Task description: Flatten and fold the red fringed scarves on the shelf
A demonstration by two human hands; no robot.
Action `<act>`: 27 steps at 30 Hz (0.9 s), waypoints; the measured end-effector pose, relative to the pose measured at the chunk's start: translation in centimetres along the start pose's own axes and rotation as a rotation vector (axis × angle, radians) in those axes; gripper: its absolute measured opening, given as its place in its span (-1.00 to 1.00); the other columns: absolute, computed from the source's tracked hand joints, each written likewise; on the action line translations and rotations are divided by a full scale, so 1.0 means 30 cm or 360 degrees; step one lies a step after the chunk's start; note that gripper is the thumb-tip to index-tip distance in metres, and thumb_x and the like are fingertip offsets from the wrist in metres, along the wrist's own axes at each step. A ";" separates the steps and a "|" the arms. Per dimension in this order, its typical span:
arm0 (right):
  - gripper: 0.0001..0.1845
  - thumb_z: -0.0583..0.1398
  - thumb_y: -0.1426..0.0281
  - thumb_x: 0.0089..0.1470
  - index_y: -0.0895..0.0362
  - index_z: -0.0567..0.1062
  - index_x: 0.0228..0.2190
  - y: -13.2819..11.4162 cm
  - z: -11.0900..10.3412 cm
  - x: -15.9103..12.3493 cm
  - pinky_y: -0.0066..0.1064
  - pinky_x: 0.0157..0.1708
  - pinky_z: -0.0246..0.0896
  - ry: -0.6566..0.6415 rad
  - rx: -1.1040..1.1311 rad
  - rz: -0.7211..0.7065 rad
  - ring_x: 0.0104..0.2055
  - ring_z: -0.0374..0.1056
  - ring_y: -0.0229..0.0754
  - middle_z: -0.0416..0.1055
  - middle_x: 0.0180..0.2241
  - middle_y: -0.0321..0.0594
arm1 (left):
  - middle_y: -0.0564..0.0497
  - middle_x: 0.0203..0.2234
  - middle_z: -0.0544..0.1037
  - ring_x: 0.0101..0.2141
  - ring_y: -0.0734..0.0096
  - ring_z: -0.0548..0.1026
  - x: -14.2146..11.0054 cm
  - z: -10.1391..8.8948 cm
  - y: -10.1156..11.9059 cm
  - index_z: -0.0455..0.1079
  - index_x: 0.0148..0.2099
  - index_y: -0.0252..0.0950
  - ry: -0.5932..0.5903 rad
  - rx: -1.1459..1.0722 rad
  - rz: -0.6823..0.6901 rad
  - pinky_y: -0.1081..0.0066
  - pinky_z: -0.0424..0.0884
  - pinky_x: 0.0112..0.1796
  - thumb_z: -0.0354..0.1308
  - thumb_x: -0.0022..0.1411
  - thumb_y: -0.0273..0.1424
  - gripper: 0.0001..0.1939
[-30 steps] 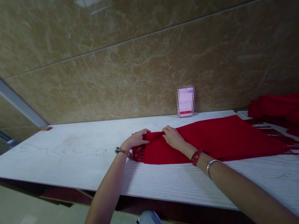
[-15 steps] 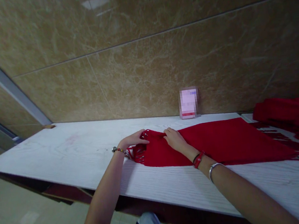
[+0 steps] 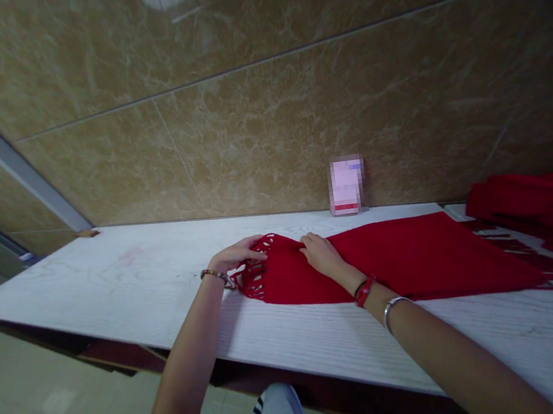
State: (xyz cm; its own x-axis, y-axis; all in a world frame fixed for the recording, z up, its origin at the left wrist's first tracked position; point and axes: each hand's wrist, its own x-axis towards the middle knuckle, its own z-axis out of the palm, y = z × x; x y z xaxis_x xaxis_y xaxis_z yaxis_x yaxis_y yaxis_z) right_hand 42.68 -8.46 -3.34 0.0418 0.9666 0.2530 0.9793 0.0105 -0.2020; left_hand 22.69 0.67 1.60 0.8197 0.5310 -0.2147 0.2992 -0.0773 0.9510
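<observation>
Against the marbled wall (image 3: 263, 101), a small pink card (image 3: 347, 185) stands on the back edge of the white table (image 3: 114, 280), just behind the red scarf (image 3: 404, 258). A heap of more red cloth (image 3: 538, 202) lies at the far right, its fringe trailing near the scarf's end. The scarf lies flat across the table's middle. The left hand (image 3: 234, 254) reaches in palm down, fingers closed on the scarf's fringed end, a beaded bracelet (image 3: 214, 275) at the wrist. The right hand (image 3: 320, 255) pinches the cloth just beside it, wearing a red band (image 3: 365, 290) and a silver bangle (image 3: 392, 305).
</observation>
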 end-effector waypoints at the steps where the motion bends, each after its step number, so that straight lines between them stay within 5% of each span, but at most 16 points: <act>1: -0.83 0.02 0.44 0.12 0.19 0.37 -0.25 0.001 0.000 0.001 -0.36 -0.17 0.11 0.0000 -0.0001 0.0004 -0.13 0.25 -0.13 0.35 -0.18 -0.06 | -0.01 -0.27 0.50 -0.33 0.39 0.44 -0.003 -0.017 -0.003 0.31 -0.06 -0.31 0.0048 0.0106 -0.0014 0.42 0.35 -0.32 0.27 -0.13 -0.42 -0.49; 4: -0.82 0.03 0.45 0.12 0.19 0.37 -0.24 0.004 0.004 0.003 -0.37 -0.15 0.09 0.0000 0.0008 0.0014 -0.12 0.24 -0.14 0.34 -0.17 -0.05 | -0.02 -0.40 0.48 -0.37 0.34 0.42 -0.015 -0.089 -0.018 0.38 -0.19 -0.38 0.0664 0.0569 -0.0009 0.39 0.32 -0.37 0.19 -0.04 -0.42 -0.70; 7: -0.82 0.03 0.46 0.11 0.20 0.36 -0.23 0.006 0.010 0.004 -0.37 -0.14 0.09 0.0016 0.0018 0.0002 -0.12 0.24 -0.14 0.34 -0.17 -0.06 | -0.14 -0.28 0.43 -0.22 0.22 0.37 -0.021 -0.142 -0.030 0.30 -0.09 -0.43 0.1409 0.0847 0.0066 0.26 0.28 -0.25 0.00 0.10 -0.48 -0.71; 9: -0.82 0.03 0.46 0.11 0.21 0.36 -0.23 0.005 0.012 0.004 -0.36 -0.15 0.10 0.0033 0.0013 -0.0004 -0.13 0.24 -0.13 0.34 -0.18 -0.05 | -0.17 -0.17 0.37 -0.13 0.23 0.32 -0.011 -0.140 -0.034 0.23 -0.03 -0.41 0.1540 0.0894 0.0134 0.23 0.23 -0.15 -0.05 0.13 -0.50 -0.67; 11: -0.81 0.03 0.45 0.11 0.21 0.37 -0.23 0.004 0.012 0.003 -0.35 -0.15 0.10 0.0040 0.0010 0.0000 -0.13 0.25 -0.12 0.34 -0.18 -0.05 | -0.08 -0.17 0.38 -0.15 0.31 0.33 0.011 -0.106 -0.038 0.27 -0.07 -0.34 0.1293 0.0965 0.0212 0.30 0.24 -0.12 0.06 0.06 -0.47 -0.67; 14: -0.80 0.03 0.45 0.11 0.20 0.36 -0.22 0.002 0.008 0.002 -0.35 -0.13 0.10 0.0018 0.0012 0.0014 -0.12 0.24 -0.12 0.34 -0.16 -0.05 | 0.01 -0.21 0.42 -0.20 0.38 0.37 0.051 -0.040 -0.051 0.31 -0.12 -0.28 0.0460 0.1134 0.0311 0.39 0.28 -0.15 0.20 -0.11 -0.47 -0.58; 16: -0.80 0.02 0.46 0.11 0.19 0.36 -0.21 0.001 0.005 0.000 -0.35 -0.13 0.09 -0.0003 0.0007 0.0020 -0.12 0.24 -0.13 0.33 -0.15 -0.05 | 0.01 -0.23 0.43 -0.22 0.39 0.38 0.066 -0.017 -0.062 0.31 -0.12 -0.30 0.0160 0.1272 0.0347 0.40 0.29 -0.17 0.16 -0.11 -0.52 -0.59; 21: -0.80 0.02 0.46 0.12 0.20 0.36 -0.22 0.001 0.001 -0.003 -0.35 -0.13 0.08 -0.0001 0.0010 0.0007 -0.11 0.24 -0.13 0.33 -0.16 -0.04 | -0.02 -0.31 0.40 -0.26 0.34 0.37 0.063 -0.048 -0.082 0.34 -0.22 -0.35 0.0368 0.1560 0.0328 0.34 0.29 -0.17 0.09 -0.15 -0.61 -0.66; 27: -0.81 0.02 0.46 0.12 0.20 0.36 -0.22 0.002 0.002 0.000 -0.35 -0.13 0.09 0.0004 0.0016 0.0003 -0.12 0.24 -0.13 0.34 -0.16 -0.04 | -0.02 -0.13 0.32 -0.10 0.29 0.29 0.087 -0.033 -0.094 0.43 -0.18 -0.20 0.0405 0.1752 0.0379 0.34 0.20 -0.04 0.19 -0.07 -0.43 -0.69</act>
State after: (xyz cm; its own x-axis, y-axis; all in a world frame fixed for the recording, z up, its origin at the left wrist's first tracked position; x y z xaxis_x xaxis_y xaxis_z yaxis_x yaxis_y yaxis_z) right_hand 42.72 -8.45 -3.41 0.0441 0.9660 0.2547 0.9772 0.0113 -0.2121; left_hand 23.51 3.12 -1.41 0.8279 0.5490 0.1144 0.5165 -0.8260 0.2257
